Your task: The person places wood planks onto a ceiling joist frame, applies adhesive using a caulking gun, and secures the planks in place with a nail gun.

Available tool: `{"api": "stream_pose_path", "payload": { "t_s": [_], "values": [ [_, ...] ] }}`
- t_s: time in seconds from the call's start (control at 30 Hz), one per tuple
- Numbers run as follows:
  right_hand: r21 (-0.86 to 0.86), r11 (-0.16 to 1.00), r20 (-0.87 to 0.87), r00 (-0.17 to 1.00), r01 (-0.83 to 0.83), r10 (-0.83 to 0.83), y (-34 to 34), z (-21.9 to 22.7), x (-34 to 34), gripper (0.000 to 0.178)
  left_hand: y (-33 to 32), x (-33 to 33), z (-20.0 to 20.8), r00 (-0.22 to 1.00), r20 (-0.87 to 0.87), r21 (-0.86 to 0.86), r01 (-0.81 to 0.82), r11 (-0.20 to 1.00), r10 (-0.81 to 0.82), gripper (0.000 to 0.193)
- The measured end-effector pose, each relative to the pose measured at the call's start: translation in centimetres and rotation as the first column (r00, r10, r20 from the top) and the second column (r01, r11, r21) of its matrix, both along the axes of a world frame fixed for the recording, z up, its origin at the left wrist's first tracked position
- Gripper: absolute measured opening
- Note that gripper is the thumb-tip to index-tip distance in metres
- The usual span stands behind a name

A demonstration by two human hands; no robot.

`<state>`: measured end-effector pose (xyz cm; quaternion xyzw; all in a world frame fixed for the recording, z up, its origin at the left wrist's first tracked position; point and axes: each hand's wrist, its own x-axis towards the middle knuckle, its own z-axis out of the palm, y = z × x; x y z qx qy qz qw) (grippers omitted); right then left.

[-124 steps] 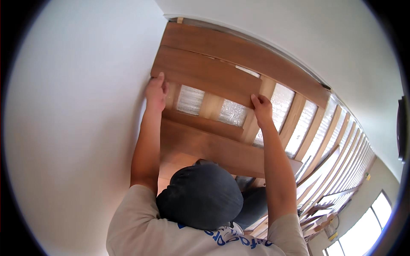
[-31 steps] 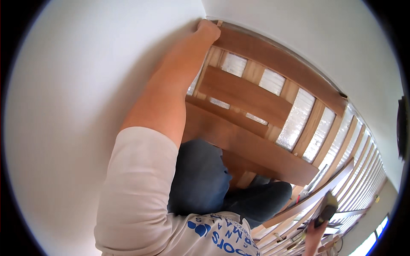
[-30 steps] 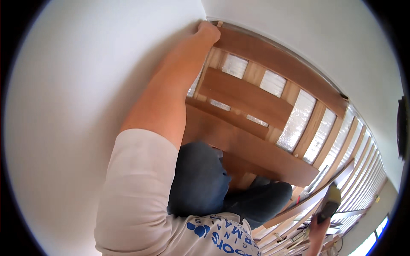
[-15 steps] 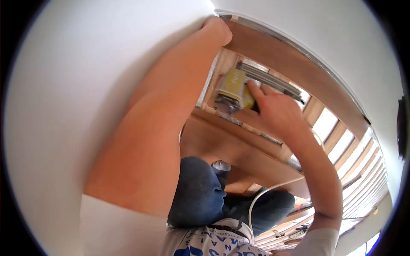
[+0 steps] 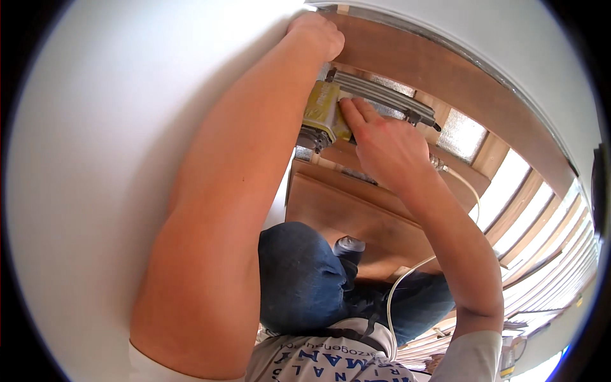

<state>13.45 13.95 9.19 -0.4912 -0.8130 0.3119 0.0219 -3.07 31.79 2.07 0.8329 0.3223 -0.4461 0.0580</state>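
Observation:
My left hand [image 5: 316, 37] is up at the far corner, its fingers curled over the end of a long reddish-brown wooden board [image 5: 445, 73] by the white wall. My right hand [image 5: 393, 148] is closed round the grip of a yellow and grey nail gun [image 5: 323, 108], partly hidden by the fingers. Its long metal magazine [image 5: 382, 95] runs just on my side of the board, nearly parallel to it. The front of the tool is close beside my left forearm. A pale air hose [image 5: 472, 191] leads from the rear of the grip.
White wall [image 5: 95, 159] fills the left, beside my left arm. Wooden battens [image 5: 490, 156] with silvery sheeting between them span the floor to the right. More brown boards [image 5: 356, 216] lie before my knees. The hose loops past my lap.
My right hand has carried the nail gun to the left, closer to my left forearm. My left hand stays at the board's end, and the view has shifted slightly.

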Motion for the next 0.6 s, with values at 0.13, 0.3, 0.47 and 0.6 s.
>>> {"api": "stream_pose_path", "payload": {
  "t_s": [0.13, 0.3, 0.47, 0.6],
  "values": [
    [0.012, 1.0, -0.002, 1.0, 0.008, -0.008, 0.2, -0.2, -0.5, 0.042, 0.0, -0.1, 0.0, 1.0, 0.011, -0.008, 0.027, 1.0, -0.027, 0.024],
    [-0.003, 1.0, 0.02, 1.0, 0.023, -0.023, 0.4, -0.4, -0.9, 0.042, 0.0, 0.1, 0.0, 0.999, -0.032, -0.013, 0.011, 1.0, -0.012, 0.024],
    [-0.024, 0.999, 0.031, 0.999, 0.023, -0.022, 0.7, -0.3, -1.0, 0.042, 0.0, 0.0, 0.4, 1.0, -0.026, -0.017, 0.015, 1.0, -0.015, 0.026],
    [-0.035, 0.999, 0.061, 0.998, 0.027, -0.025, 0.8, -0.4, -1.2, 0.045, -0.1, 0.2, 0.8, 1.0, -0.015, -0.008, 0.027, 1.0, -0.027, 0.02]
  ]
}}
